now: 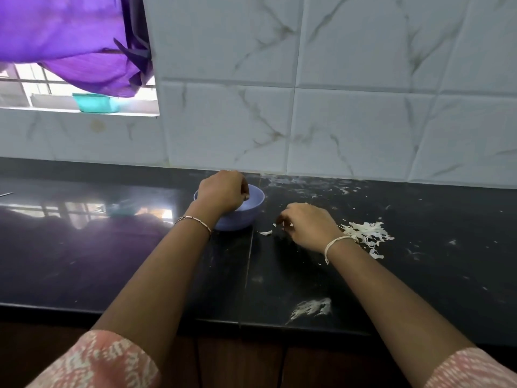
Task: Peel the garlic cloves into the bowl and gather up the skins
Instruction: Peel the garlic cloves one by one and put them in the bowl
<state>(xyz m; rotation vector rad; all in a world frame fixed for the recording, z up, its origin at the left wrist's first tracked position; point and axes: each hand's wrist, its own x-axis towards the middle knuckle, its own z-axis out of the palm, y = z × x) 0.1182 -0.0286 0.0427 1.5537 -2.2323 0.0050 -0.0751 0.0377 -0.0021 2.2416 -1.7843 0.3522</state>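
A pale blue bowl (251, 208) stands on the black counter (112, 261) near the wall. My left hand (221, 191) hangs over its rim with fingers curled down inside, and a small whitish piece, apparently a garlic clove (246, 196), shows at the fingertips. What lies in the bowl is hidden by the hand. To the right of the bowl my right hand (305, 225) rests on the counter, its curled fingertips pinching bits of garlic skin (290, 225). A loose skin (265, 233) lies between hand and bowl. A pile of white skins (366, 233) sits behind my right wrist.
A white-tiled wall (335, 121) rises right behind the bowl. Small skin flakes dot the counter at the right, and a whitish smear (312, 306) marks its front edge. A window with purple cloth (70, 37) and a teal tub (95, 103) is up left.
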